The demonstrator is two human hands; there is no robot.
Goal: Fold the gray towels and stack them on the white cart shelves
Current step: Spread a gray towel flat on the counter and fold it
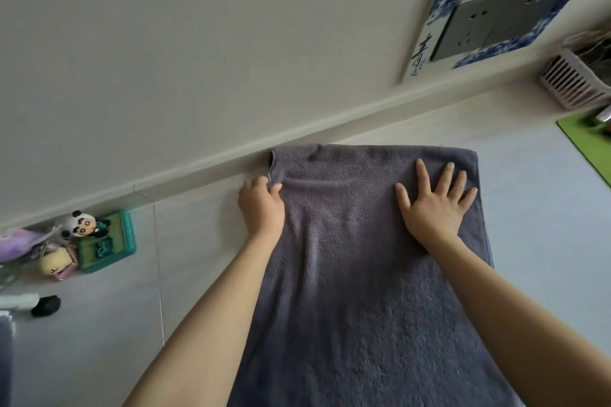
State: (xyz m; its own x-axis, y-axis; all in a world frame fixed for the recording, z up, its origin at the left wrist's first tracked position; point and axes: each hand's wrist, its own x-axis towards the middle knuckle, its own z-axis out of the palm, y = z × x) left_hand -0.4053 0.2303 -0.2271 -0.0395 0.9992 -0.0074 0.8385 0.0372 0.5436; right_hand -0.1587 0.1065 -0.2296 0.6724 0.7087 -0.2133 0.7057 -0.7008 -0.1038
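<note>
A gray towel (373,274) lies spread lengthwise on the pale table (535,208), running from the near edge of view toward the wall; the right hand (436,205) rests flat on it with fingers splayed, gripping nothing, while the left hand (261,205) is closed on the towel's left edge near the far corner, where the cloth is slightly curled.

Beyond the left side sit a panda figurine (79,225) and a green box (109,241); judged from this, folding is at an early stage, stacking is wholly left, and no white cart is in view.
</note>
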